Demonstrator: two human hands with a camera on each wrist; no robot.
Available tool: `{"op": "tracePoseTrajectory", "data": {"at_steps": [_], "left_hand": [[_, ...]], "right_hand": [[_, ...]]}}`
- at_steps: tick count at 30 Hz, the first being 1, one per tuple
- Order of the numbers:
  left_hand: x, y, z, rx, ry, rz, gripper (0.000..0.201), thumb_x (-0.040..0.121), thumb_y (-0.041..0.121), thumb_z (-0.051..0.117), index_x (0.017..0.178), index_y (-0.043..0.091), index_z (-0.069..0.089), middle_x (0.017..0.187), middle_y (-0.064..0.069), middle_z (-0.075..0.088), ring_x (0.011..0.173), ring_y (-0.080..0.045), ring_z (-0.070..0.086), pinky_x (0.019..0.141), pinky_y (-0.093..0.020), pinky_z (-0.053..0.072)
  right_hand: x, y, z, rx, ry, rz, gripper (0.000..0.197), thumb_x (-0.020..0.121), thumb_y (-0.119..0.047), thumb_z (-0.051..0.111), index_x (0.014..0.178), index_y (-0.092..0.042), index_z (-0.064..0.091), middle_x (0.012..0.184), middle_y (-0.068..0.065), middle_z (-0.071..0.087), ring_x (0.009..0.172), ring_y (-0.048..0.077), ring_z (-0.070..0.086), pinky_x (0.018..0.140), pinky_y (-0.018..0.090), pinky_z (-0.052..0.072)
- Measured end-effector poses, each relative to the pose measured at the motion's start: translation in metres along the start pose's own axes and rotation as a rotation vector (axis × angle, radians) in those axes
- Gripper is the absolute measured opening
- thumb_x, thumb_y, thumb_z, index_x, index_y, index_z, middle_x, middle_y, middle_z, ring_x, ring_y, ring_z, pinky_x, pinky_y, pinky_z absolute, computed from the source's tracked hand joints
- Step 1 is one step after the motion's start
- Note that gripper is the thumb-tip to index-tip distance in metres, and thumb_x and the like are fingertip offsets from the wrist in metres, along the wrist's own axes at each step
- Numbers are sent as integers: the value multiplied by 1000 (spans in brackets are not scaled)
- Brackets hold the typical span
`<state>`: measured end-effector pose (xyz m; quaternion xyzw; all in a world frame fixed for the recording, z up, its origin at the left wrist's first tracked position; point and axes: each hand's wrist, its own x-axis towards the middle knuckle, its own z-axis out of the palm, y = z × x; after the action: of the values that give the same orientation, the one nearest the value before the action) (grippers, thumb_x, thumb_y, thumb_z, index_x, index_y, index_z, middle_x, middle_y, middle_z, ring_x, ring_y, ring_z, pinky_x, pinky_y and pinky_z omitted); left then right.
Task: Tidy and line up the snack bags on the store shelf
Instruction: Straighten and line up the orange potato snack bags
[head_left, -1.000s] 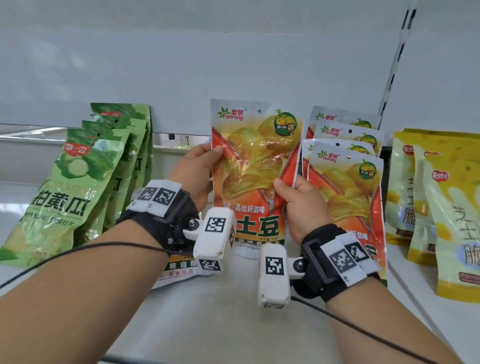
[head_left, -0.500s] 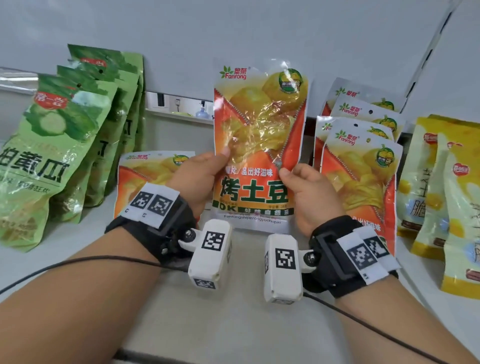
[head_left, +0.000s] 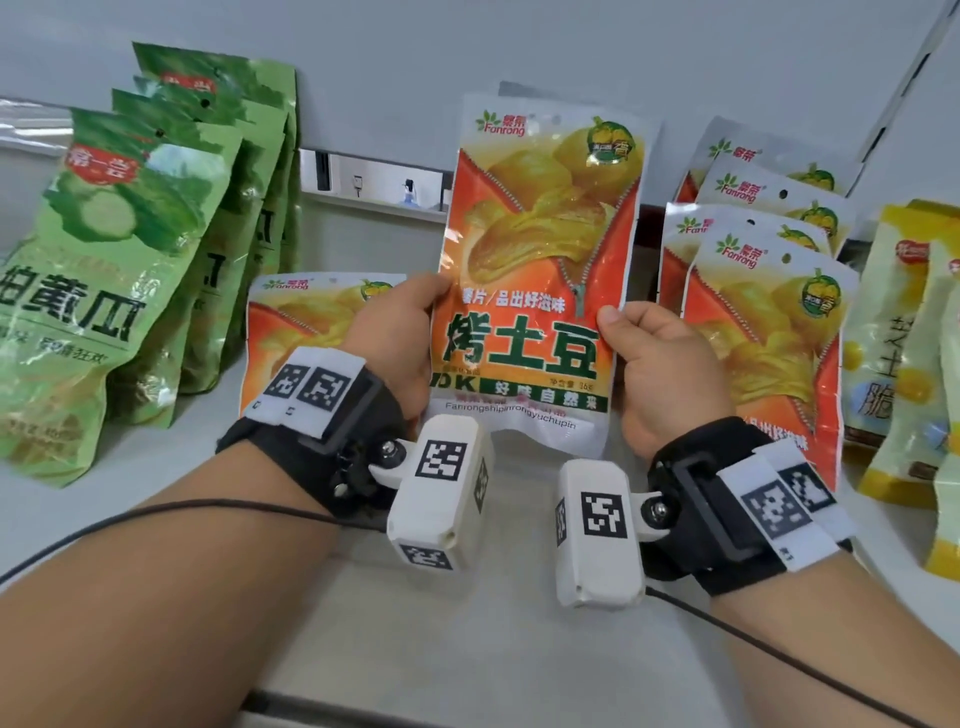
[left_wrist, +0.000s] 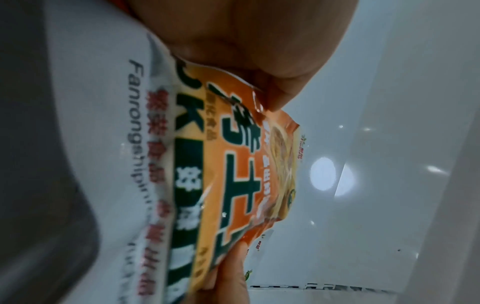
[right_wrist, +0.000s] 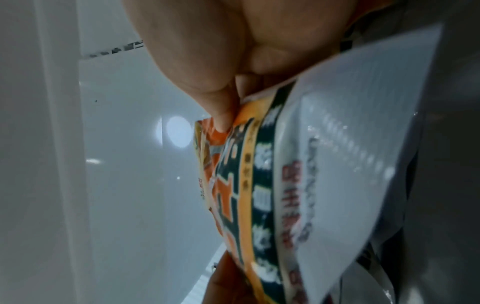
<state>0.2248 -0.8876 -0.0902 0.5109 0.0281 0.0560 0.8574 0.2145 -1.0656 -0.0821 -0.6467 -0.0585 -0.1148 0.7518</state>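
Note:
An orange potato-chip bag (head_left: 540, 249) stands upright above the shelf, held by both hands. My left hand (head_left: 400, 338) pinches its left edge and my right hand (head_left: 649, 353) pinches its right edge, thumbs on the front. Close up, the left wrist view shows the bag (left_wrist: 233, 174) under my thumb, and the right wrist view shows its lower part (right_wrist: 259, 195). Another orange bag (head_left: 301, 322) lies flat on the shelf behind my left hand. A row of the same orange bags (head_left: 758, 291) stands just to the right of the held one.
Green cucumber snack bags (head_left: 130, 249) lean in a row at the left. Yellow bags (head_left: 904, 353) stand at the far right. The white shelf board (head_left: 467, 649) runs toward me, with a white back wall (head_left: 467, 52) behind the bags.
Both hands slid down the held bag from its middle to its lower sides. The view dropped and came closer, which uncovered the flat orange bag at the left.

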Motion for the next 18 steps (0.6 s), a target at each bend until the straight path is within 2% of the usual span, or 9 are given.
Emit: {"op": "tracePoseTrajectory", "data": {"at_steps": [2,3,4,5,7,8,10,13,18], "left_hand": [[0,0,-2,-29,-13,-6,26,93,28,51,90,6,64,86,-14,74,77,-30,72,73,-52,58],[0,0,-2,-45,-16,4,26,94,29,51,90,7,64,85,-14,74,76,-29,72,68,-48,59],[-1,0,-3,-47,-12,18,27,94,30,51,89,8,65,86,-14,75,77,-28,73,66,-46,58],[-1,0,-3,-37,-3,32,27,94,31,52,87,10,65,86,-13,75,78,-29,73,68,-46,58],[-1,1,-4,0,12,57,29,94,34,51,80,13,66,86,-13,75,83,-30,72,78,-53,56],[-1,1,-5,17,7,63,29,94,34,51,79,14,66,87,-12,75,85,-30,72,82,-54,55],[-5,1,-4,8,-45,51,26,95,32,51,88,12,67,88,-13,74,84,-29,72,77,-51,57],[-11,-1,1,93,-158,9,37,93,25,54,122,2,56,106,-18,71,91,-34,69,71,-48,57],[-14,-1,1,139,-168,72,23,94,19,53,113,9,60,96,-9,74,81,-26,71,68,-44,57]], "right_hand": [[-1,-2,-1,59,-100,66,10,84,-18,65,76,-16,60,72,1,70,70,19,67,79,47,55],[-2,-3,-2,78,-172,97,12,76,-22,70,82,-16,61,76,0,72,73,18,68,79,46,55],[-3,-3,-3,57,-256,132,27,66,-25,73,90,-17,62,83,1,74,78,18,70,79,44,56],[-5,-2,-4,0,-336,167,40,59,-25,75,97,-19,62,89,1,74,82,19,71,75,41,58],[-8,0,-4,-94,-420,197,47,62,-12,76,104,-21,59,89,1,74,74,20,72,58,30,58],[-9,0,-4,-110,-412,191,44,68,-2,74,104,-20,57,85,1,74,66,19,71,50,25,55],[-8,-2,-2,-98,-353,152,40,75,8,67,103,-19,57,79,0,73,58,16,69,43,20,49],[-6,-5,-3,-22,-327,118,38,77,9,65,101,-20,57,75,-3,72,59,12,68,44,19,48],[-6,-5,-5,-77,-333,193,50,74,7,69,114,-18,52,71,-1,71,53,12,64,43,19,46]]}}
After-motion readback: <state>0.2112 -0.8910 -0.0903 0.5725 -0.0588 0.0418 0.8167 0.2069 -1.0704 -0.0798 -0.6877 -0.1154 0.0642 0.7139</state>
